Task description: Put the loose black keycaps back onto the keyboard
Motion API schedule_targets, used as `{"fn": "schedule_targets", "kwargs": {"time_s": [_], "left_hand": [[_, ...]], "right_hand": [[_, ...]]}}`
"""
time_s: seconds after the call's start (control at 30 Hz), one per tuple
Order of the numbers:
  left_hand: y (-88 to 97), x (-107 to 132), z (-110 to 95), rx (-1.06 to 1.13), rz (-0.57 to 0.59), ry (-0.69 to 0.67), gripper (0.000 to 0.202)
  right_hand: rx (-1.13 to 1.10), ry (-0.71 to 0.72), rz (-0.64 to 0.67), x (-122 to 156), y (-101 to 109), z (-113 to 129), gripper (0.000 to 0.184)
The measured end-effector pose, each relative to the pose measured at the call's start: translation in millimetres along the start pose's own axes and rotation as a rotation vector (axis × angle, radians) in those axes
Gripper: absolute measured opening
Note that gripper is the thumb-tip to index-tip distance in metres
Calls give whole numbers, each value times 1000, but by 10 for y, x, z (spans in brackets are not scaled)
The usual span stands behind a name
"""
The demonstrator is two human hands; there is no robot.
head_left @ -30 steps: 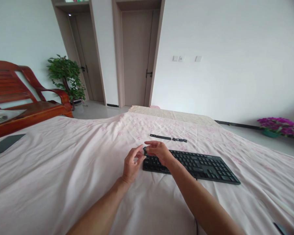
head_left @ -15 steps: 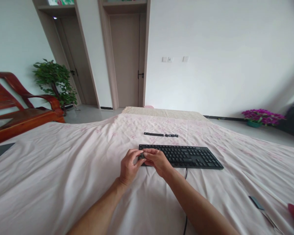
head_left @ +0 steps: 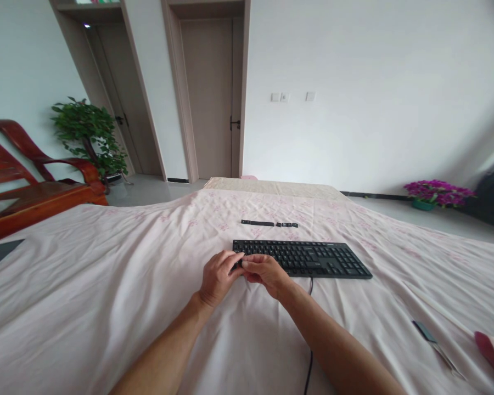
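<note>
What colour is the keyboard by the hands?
Black: the keyboard shows best in the head view.

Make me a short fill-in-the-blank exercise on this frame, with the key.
1. The left hand and right hand meet at the keyboard's ____ end.
2. The loose keycaps lie beyond the keyboard's ____ edge.
3. A black cable leaves the keyboard's ____ edge.
4. The slim tool lies nearer the ____ forearm.

Missing words: left; far; near; right
</note>
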State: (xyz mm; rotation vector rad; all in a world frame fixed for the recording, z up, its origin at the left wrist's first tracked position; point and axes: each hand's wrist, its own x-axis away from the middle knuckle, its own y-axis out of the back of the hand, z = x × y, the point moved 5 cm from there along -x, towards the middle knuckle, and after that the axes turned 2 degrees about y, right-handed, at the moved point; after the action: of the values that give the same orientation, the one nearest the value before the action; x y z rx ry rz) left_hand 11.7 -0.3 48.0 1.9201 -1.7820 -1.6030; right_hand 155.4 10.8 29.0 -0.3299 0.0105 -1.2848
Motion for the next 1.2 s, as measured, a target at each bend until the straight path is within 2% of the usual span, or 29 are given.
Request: {"fn": "schedule_targets", "kwargs": {"time_s": [0.17,0.27,0.37,0.43,0.53,0.63,0.83,1.2], "left_hand": [[26,1,-2,17,15,-22,37],[84,-26,83,68,-44,32,40],[131,-42,337,74,-193,225,39],[106,-32,531,61,-239,354,35],[19,-13,734,79,-214,457,30],[-35,-2,796,95,-182,465,29],[-84,-3,817,78,-123,460,28],[-102,-5,824,68,-60,498,29]], "right_hand": [[-63,19,48,-24,-4,-34,32],[78,112,-85,-73,106,-24,31],[397,250,-227,-95,207,33,26],[688,360,-265,-76,197,96,20],[1098,515,-272,-13,78,166,14],[1315,596,-230,19,-67,174,14],[1491,566,-222,-21,-172,163,15],[1556,451,-141,-123,-231,199,15]]}}
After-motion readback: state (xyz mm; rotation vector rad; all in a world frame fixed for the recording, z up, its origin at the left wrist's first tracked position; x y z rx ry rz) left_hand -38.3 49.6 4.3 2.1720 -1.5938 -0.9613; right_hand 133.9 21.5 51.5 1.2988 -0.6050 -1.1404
